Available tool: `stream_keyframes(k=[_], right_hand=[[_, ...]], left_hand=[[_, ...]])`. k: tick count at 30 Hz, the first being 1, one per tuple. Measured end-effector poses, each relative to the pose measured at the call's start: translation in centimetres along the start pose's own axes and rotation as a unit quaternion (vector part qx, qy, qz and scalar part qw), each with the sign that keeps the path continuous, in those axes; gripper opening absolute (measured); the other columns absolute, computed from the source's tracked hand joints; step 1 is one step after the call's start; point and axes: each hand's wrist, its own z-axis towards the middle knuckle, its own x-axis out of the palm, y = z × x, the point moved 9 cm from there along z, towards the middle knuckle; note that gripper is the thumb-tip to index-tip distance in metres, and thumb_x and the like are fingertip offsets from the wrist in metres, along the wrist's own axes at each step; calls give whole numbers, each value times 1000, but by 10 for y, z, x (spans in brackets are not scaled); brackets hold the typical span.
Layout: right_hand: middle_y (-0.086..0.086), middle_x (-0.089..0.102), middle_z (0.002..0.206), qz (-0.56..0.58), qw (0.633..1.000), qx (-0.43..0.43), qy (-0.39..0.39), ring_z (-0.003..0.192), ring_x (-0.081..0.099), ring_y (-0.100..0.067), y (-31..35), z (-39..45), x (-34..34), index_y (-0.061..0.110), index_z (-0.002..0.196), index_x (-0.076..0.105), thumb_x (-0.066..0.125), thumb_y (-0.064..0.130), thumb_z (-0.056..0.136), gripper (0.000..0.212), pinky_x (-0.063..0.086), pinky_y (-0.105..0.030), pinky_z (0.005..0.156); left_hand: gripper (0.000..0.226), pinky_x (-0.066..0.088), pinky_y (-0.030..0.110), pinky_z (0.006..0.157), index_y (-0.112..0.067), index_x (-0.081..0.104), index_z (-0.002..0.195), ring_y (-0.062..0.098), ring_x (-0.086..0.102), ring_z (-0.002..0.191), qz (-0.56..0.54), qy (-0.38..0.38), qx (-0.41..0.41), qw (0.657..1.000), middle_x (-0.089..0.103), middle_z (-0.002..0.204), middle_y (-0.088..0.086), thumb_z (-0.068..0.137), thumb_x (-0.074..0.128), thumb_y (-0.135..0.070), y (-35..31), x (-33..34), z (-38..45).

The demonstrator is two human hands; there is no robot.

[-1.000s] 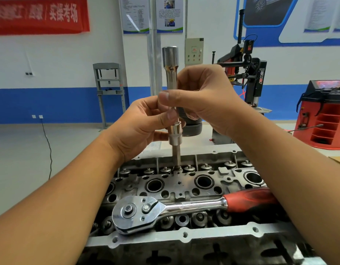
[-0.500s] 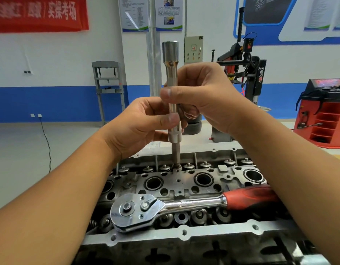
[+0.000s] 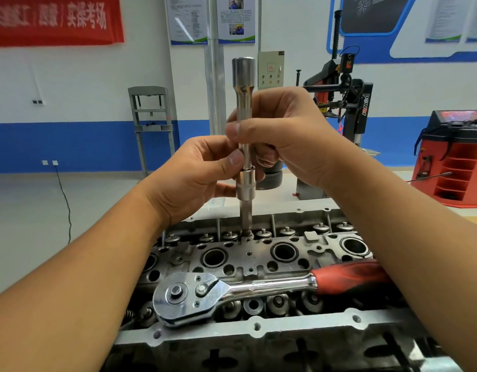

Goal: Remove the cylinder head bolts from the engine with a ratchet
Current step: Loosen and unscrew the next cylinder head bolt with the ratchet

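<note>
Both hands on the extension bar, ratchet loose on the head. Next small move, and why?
Probably keep spinning the extension bar by the fingers. Both the left hand and the right hand pinch it upright, its bit seated in a bolt at the head's far row, while the ratchet lies unattached on the cylinder head.

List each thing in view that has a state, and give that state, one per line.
Extension bar: upright, lower end set down at the far row of the cylinder head, gripped by both hands.
Socket: on the bar's lower part.
Ratchet: lying flat across the cylinder head, not held, not joined to the bar.
Cylinder head: uncovered, valve springs exposed.
Left hand: pinching the bar.
Right hand: pinching the bar higher up.
</note>
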Motion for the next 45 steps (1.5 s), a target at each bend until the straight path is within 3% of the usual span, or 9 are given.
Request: stream_keyframes(k=[4, 8, 14, 20, 23, 27, 33, 39, 45], right_hand=[[-21, 63, 74, 1, 1000, -13, 0, 52, 46, -22, 2, 0, -1, 8, 80, 72, 83, 14, 80, 12, 35, -28, 46], [-11, 67, 67, 15, 1000, -6, 5, 43, 49, -17, -3, 0, 1, 8, 80, 71, 79, 15, 86, 13, 38, -25, 42], [-9, 71, 71, 13, 1000, -5, 6, 43, 48, -10, -4, 2, -1, 13, 83, 73, 78, 17, 86, 7, 37, -24, 44], [-10, 70, 72, 31, 999, 0, 17, 42, 50, -8, -6, 1, 2, 9, 86, 70, 75, 14, 91, 9, 37, -22, 42], [-12, 70, 72, 29, 999, 3, 14, 42, 47, -10, -5, 1, 1, 5, 86, 69, 74, 15, 90, 12, 36, -23, 42], [-17, 71, 78, 21, 1000, 5, 14, 42, 46, -12, -4, 1, 1, 6, 85, 70, 74, 16, 90, 11, 35, -25, 43], [-16, 70, 74, 7, 1000, 13, -13, 41, 42, -11, -4, -1, -4, 2, 83, 67, 73, 11, 94, 16, 33, -24, 42], [-21, 71, 82, -4, 1000, 11, -5, 43, 44, -12, -1, -1, -3, 3, 83, 67, 72, 13, 95, 16, 35, -25, 44], [-19, 70, 77, -7, 1000, 12, -18, 42, 43, -10, -1, -2, -4, 2, 81, 65, 71, 12, 95, 19, 33, -24, 43]], left_hand=[[38, 59, 37, 77, -11, 76, 111, 24, 72, 98, -2, 16, -15, 1000, 74, 102, 8, 82, 78, -36, 1, 1, -1], [41, 57, 54, 89, -2, 67, 125, 33, 68, 106, -17, 73, -60, 995, 71, 109, 16, 91, 68, -26, 9, 11, -4], [37, 59, 31, 78, -11, 74, 109, 23, 75, 96, 43, -4, -20, 999, 76, 97, 3, 76, 86, -20, 5, 0, 1], [38, 58, 42, 84, -7, 72, 120, 31, 71, 105, -19, 55, -59, 997, 74, 111, 17, 89, 67, -27, 9, 6, -4], [29, 58, 38, 83, -12, 75, 115, 27, 73, 103, 6, 57, -31, 998, 75, 106, 7, 87, 75, -23, 5, 7, -3], [41, 60, 31, 77, -15, 77, 105, 21, 75, 94, 44, 1, -16, 999, 76, 93, -1, 67, 91, -23, 2, -2, 1], [40, 60, 47, 86, -6, 66, 127, 35, 72, 103, -7, 67, -47, 997, 74, 109, 16, 90, 65, -22, 8, 11, -5], [36, 61, 34, 76, -13, 74, 107, 21, 74, 89, 54, -25, -10, 998, 76, 92, 0, 72, 83, -13, 3, -3, 3], [40, 56, 56, 97, -1, 66, 126, 39, 71, 106, -33, 56, -45, 997, 72, 114, 22, 90, 64, -16, 6, 8, -5]])
